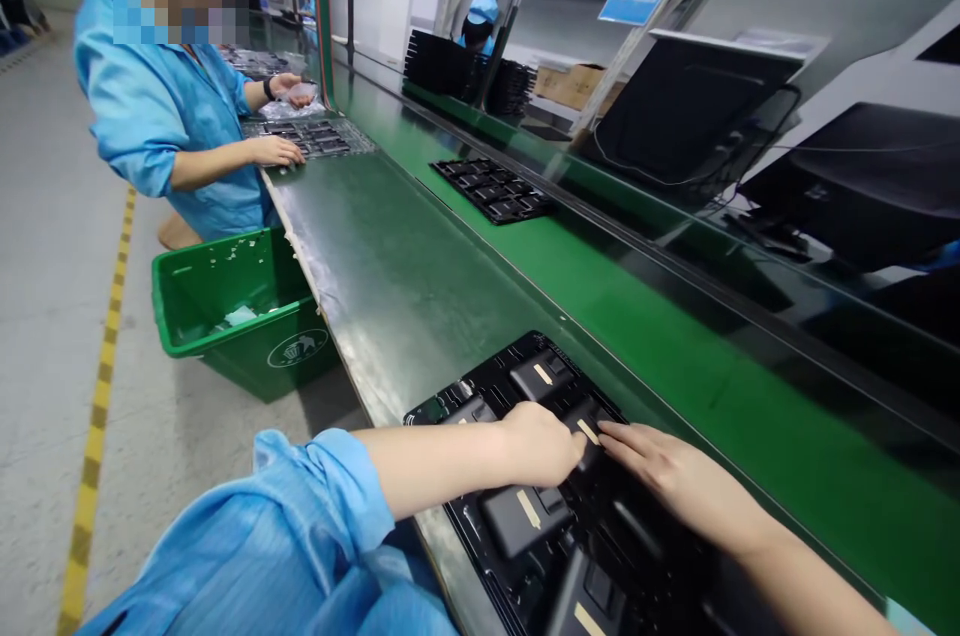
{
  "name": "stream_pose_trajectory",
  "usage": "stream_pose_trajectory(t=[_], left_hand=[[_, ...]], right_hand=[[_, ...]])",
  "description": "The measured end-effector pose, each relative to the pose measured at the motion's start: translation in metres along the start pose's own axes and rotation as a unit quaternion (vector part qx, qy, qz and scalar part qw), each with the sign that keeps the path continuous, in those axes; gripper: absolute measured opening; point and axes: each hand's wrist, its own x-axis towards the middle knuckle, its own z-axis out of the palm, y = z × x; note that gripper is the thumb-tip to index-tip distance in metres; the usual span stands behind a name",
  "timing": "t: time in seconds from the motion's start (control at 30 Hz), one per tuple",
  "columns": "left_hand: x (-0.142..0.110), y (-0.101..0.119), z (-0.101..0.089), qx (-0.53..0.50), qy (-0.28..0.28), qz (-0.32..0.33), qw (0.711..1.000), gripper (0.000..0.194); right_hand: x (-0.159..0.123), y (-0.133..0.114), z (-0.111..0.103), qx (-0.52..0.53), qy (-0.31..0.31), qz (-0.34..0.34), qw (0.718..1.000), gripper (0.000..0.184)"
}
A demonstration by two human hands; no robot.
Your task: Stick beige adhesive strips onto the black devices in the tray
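Observation:
A black plastic tray (480,556) lies on the green bench in front of me. In its pockets sit several black box-shaped parts (517,541), with a short beige strip on their tops. My left hand (541,446) reaches across the tray with its fingers curled. One fingertip touches the end of the beige strip (589,431) on a part near the tray's far side. Whether anything is pinched in those fingers is hidden. From the right, my right hand (667,466) rests its outstretched fingers on the same part, beside the strip.
A green conveyor belt (600,281) runs beyond the bench (375,266), carrying another black tray (495,191). A co-worker in blue (172,116) handles a filled tray (319,136) farther along. A green bin (247,316) stands on the floor at left. Dark monitors (690,106) stand behind the belt.

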Motion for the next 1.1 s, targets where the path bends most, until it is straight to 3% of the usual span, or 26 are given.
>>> stream_pose_trajectory(t=[0.37,0.73,0.9,1.1], left_hand=[[0.0,-0.001,0.004,-0.018,0.034,0.007,0.999,0.034],[0.002,-0.002,0.007,-0.053,0.028,0.003,0.998,0.051],[0.006,-0.001,0.008,-0.067,0.013,0.004,0.998,0.05],[0.009,-0.005,0.009,-0.092,0.014,0.012,0.996,0.045]], right_hand=[[-0.001,0.008,0.006,-0.015,-0.02,-0.073,0.997,0.043],[0.005,0.01,0.006,-0.009,0.008,-0.115,0.993,0.046],[0.011,0.01,0.008,0.034,0.015,-0.085,0.996,0.046],[0.015,0.005,0.012,0.092,0.017,0.03,0.995,0.037]])
